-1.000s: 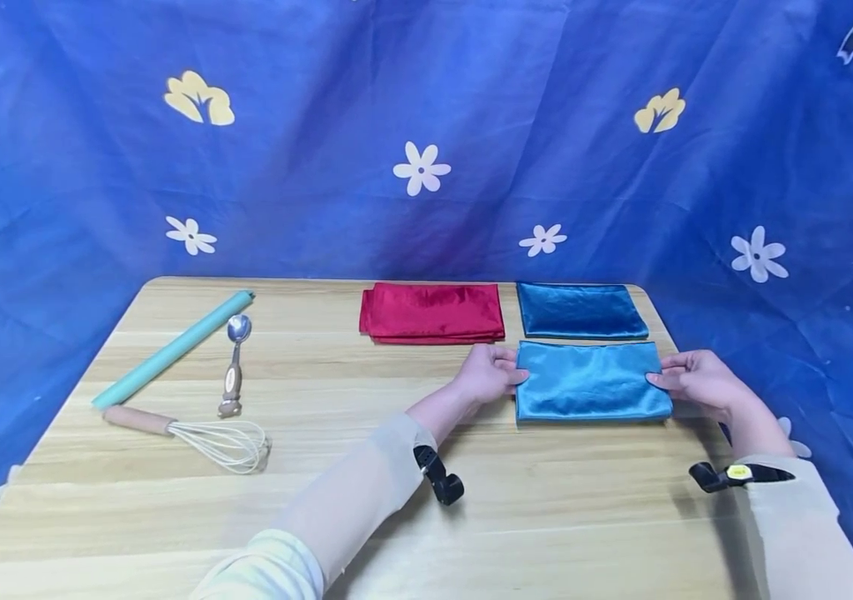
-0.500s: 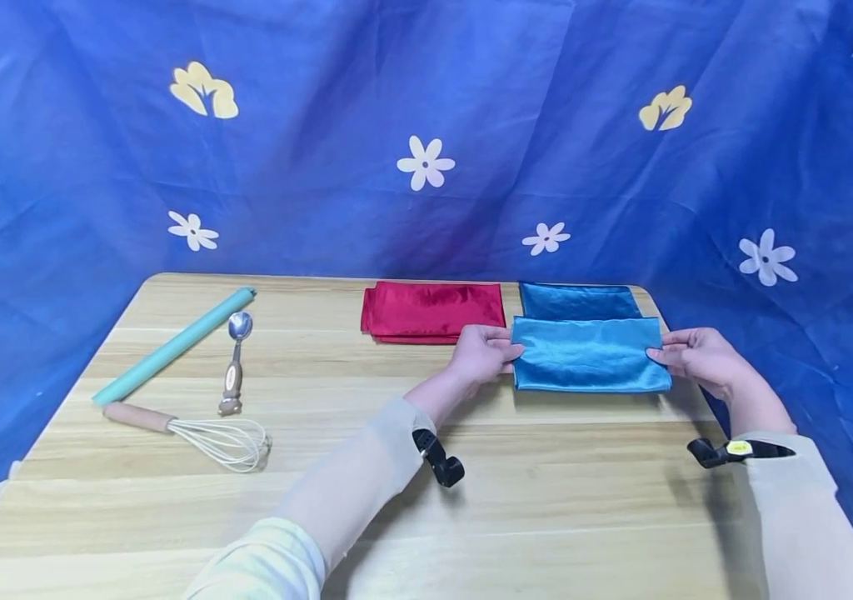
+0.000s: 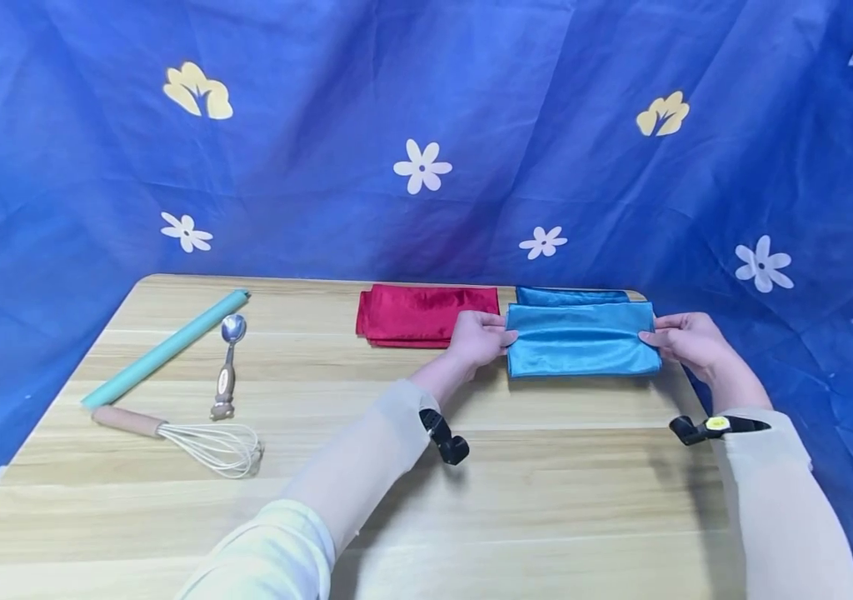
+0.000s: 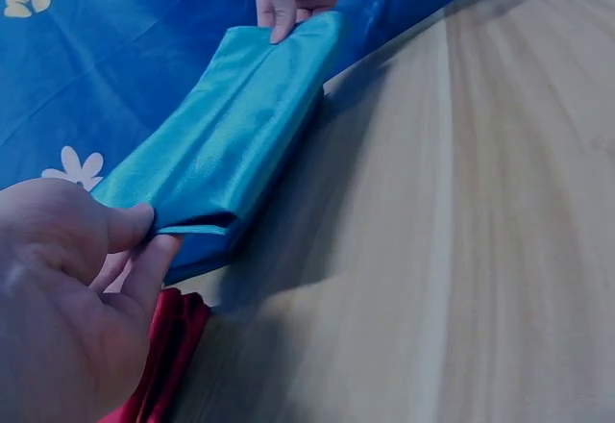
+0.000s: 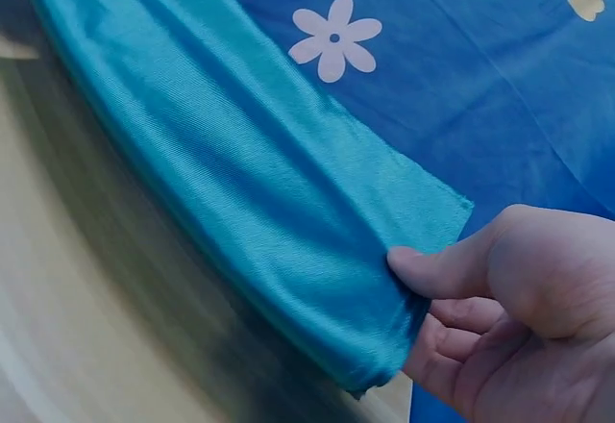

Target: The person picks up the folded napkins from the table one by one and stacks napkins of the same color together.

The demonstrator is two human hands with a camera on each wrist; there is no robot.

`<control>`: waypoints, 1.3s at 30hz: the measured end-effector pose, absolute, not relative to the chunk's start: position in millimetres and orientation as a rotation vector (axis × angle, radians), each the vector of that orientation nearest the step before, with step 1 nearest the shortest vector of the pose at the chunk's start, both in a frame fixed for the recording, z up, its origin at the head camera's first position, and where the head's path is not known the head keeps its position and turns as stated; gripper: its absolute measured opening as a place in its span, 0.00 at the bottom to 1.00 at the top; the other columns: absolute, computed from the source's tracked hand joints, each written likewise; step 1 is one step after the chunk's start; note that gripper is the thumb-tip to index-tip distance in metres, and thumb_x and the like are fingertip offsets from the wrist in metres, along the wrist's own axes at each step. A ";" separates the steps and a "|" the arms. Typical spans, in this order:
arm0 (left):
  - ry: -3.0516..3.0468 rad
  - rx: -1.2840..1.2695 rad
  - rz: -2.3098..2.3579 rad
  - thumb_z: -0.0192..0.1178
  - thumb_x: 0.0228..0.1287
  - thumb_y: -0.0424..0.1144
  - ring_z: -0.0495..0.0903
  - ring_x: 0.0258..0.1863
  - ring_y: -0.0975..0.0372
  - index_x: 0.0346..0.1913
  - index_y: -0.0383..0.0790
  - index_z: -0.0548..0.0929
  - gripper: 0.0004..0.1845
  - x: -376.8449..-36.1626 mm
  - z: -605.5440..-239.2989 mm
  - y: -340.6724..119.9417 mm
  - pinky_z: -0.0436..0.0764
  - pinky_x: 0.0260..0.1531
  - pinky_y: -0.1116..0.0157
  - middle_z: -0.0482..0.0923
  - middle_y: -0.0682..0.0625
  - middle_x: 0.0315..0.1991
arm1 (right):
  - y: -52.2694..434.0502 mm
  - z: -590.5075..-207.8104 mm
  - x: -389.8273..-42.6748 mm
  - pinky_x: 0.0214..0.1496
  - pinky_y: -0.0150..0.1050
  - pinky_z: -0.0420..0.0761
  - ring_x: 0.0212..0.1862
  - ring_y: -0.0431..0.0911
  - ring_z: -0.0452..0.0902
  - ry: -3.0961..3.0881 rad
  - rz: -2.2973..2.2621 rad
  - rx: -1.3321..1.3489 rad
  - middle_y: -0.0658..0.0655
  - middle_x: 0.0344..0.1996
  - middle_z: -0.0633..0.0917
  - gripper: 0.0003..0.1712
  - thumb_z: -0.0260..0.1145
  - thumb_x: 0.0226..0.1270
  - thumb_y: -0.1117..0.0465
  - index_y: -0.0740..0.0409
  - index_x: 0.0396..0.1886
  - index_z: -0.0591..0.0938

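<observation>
A folded light-blue satin cloth (image 3: 580, 340) (image 4: 226, 135) (image 5: 240, 173) hangs just above the wooden table (image 3: 396, 467), stretched between both hands. My left hand (image 3: 481, 337) (image 4: 72, 279) pinches its left end between thumb and fingers. My right hand (image 3: 685, 339) (image 5: 500, 308) pinches its right end. Under and behind it lies a darker blue folded cloth (image 3: 572, 295), mostly hidden. A folded red cloth (image 3: 415, 314) (image 4: 163, 365) lies to the left of my left hand.
At the table's left lie a teal rolling pin (image 3: 164, 348), a spoon (image 3: 227, 367) and a whisk (image 3: 187, 437). A blue flowered backdrop (image 3: 426, 142) hangs behind and round the table. The table's right edge runs close to my right hand.
Both hands have lifted the light-blue cloth and carried it away from me, over the darker blue cloth, which now shows only a strip at the back.
</observation>
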State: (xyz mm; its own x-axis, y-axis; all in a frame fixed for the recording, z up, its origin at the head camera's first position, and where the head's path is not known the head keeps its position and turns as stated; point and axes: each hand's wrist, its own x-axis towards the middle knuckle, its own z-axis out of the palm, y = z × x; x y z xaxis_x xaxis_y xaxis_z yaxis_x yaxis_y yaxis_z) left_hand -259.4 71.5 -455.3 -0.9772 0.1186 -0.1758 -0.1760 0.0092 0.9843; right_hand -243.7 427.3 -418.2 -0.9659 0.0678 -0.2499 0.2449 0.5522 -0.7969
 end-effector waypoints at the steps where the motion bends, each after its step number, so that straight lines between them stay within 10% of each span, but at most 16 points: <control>1: 2.081 -0.066 2.077 0.73 0.65 0.26 0.90 0.36 0.58 0.54 0.25 0.85 0.16 -262.9 -455.5 72.4 0.89 0.38 0.63 0.89 0.40 0.41 | 426.1 -417.6 -247.6 0.73 0.58 0.69 0.72 0.64 0.67 2.611 -1.383 0.275 0.76 0.76 0.65 0.42 0.68 0.78 0.57 0.80 0.76 0.62; 15: 2.232 -0.154 1.953 0.75 0.65 0.31 0.90 0.33 0.59 0.53 0.29 0.88 0.16 -288.8 -460.8 82.8 0.88 0.38 0.64 0.87 0.42 0.44 | 432.9 -441.1 -278.8 0.46 0.24 0.81 0.42 0.27 0.75 2.627 -1.455 0.325 0.73 0.72 0.70 0.39 0.72 0.75 0.56 0.80 0.72 0.70; 25: 2.312 -0.231 1.907 0.78 0.62 0.34 0.88 0.26 0.60 0.46 0.34 0.90 0.12 -314.3 -458.9 97.6 0.86 0.35 0.65 0.84 0.46 0.41 | 443.8 -438.6 -299.9 0.69 0.44 0.75 0.54 0.35 0.76 2.580 -1.458 0.424 0.70 0.74 0.69 0.43 0.72 0.75 0.51 0.74 0.76 0.68; 39: 2.343 -0.275 1.906 0.78 0.61 0.33 0.87 0.23 0.60 0.42 0.36 0.92 0.09 -334.8 -479.6 115.4 0.85 0.34 0.66 0.85 0.47 0.39 | 445.1 -456.3 -322.2 0.72 0.45 0.71 0.74 0.53 0.65 2.574 -1.499 0.518 0.68 0.75 0.69 0.38 0.70 0.77 0.59 0.73 0.76 0.68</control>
